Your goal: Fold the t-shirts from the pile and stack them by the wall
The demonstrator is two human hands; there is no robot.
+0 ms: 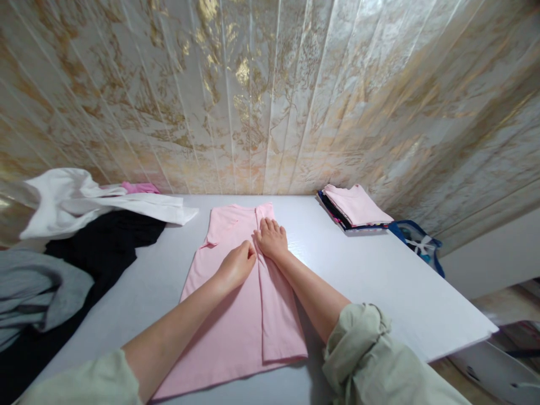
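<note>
A pink T-shirt [228, 332] lies on the white table, its right side folded inward in a long strip. My right hand [272, 237] rests flat on the upper part of that strip, fingers spread. Just to its left, my left hand [238, 264] is curled closed over the shirt, beside the strip's edge. Its fingertips are turned under, so whether cloth is caught in them is hidden. The shirt's left sleeve area lies slightly creased, and its hem is toward me.
A neat stack of folded clothes [356, 207], pink on top, sits at the table's back right. At left lie a loose white garment [63, 202], a black garment [109, 247], a grey garment [37, 292] and a bit of bright pink cloth [141, 187]. A patterned wall [253, 101] stands behind the table.
</note>
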